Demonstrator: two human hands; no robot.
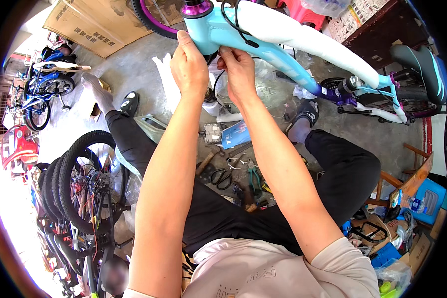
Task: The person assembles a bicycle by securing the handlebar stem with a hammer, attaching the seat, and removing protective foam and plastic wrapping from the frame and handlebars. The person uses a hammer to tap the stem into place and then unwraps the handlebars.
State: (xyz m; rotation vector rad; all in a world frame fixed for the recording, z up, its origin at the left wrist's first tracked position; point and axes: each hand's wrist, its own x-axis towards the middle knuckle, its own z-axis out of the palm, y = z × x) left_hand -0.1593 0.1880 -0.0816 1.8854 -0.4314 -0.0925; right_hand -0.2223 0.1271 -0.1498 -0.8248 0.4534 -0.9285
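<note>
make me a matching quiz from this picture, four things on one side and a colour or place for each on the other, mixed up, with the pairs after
Column one
1. bike frame
2. saddle
3. hammer
4. large cardboard box

Column two
A. brown, at the upper left
B. wooden-handled, near the picture's middle
C. light blue, partly wrapped in white
D. mostly dark, near the right edge

Pairs: 1-C, 2-D, 3-B, 4-A

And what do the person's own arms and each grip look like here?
Both bare arms emerge from short sleeves of a pale beige fabric T-shirt with thin dark lettering. The left grip and right grip are ungloved; no watch or bracelet shows.
</note>
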